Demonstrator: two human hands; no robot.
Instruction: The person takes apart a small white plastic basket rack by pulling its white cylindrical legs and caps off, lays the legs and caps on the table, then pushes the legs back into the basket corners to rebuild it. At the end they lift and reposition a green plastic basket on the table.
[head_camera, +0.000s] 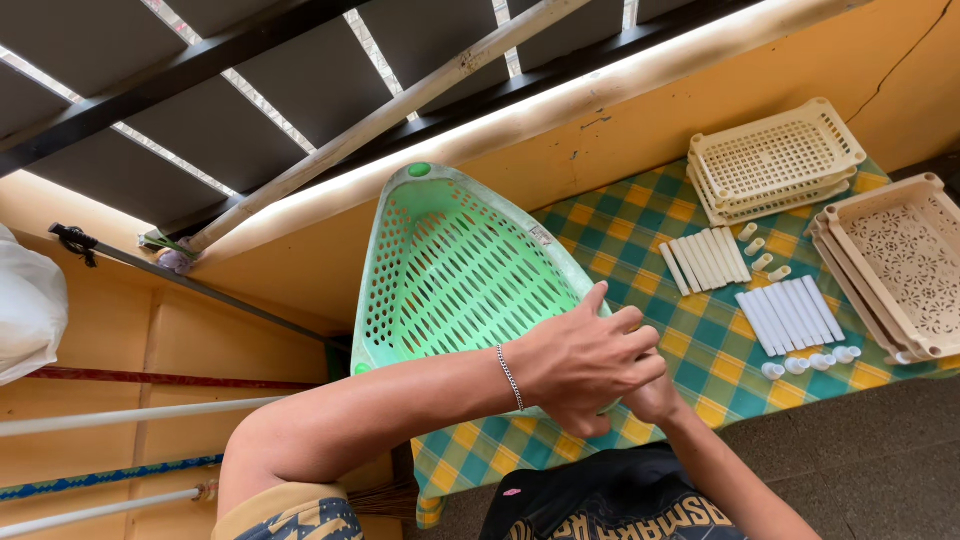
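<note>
While the left hand (585, 365) curls closed over the near rim of the green perforated tray (455, 265), the right hand (655, 398) sits mostly hidden beneath, probably gripping that edge to steady it. Mid-frame, the tray tilts up, long axis toward the upper left.

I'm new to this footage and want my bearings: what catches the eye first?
A large green perforated tray stands tilted at centre, and both hands meet at its lower right corner, the left hand over the right hand. On the checked cloth to the right lie rows of white tubes and stacked cream trays.
</note>
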